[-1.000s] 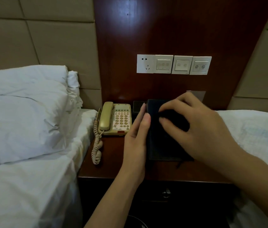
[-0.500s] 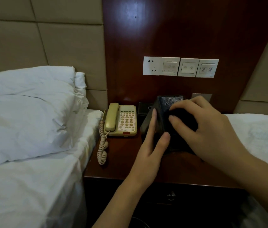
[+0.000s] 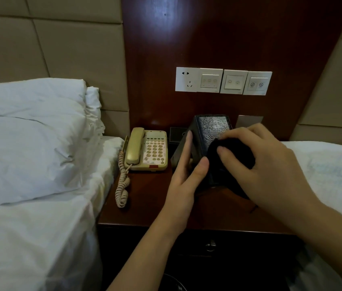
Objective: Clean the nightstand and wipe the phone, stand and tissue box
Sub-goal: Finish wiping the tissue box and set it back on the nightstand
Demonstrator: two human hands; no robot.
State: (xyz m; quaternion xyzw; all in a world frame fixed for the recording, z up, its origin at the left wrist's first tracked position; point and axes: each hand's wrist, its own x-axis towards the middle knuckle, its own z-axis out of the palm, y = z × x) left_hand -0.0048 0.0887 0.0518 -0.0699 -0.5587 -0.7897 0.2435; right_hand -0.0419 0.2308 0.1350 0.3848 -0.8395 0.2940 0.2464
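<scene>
On the far left sits a big white pillow (image 3: 29,139) on a bed. Next comes the phone (image 3: 147,151), cream colored, near the back left of the dark wood nightstand (image 3: 144,198). Its curly cord (image 3: 122,181) hangs down toward the front edge. If an elbow or sleeve catches that cord, the phone could get pulled along or the handset could pop off.

Then comes the left hand (image 3: 183,177). Its fingers lie flat and straight against the left side of the tissue box (image 3: 212,131), with the thumb pressed on the near face, so it is steadying the box, not wrapped around it. The box is dark and shiny and stands tipped up on the nightstand, just right of the phone. Because it leans, it could slip or fall over if the steadying hand lets go, and it might knock into the phone.

The right hand (image 3: 264,166) has its fingers curled over a black cloth (image 3: 231,156) and pushes it onto the box (this looks like the wiping step). A hard push could shove the box back into the small dark stand (image 3: 176,134) behind it.

Above are white wall switches (image 3: 223,81), and another bed (image 3: 329,164) is at the right.
</scene>
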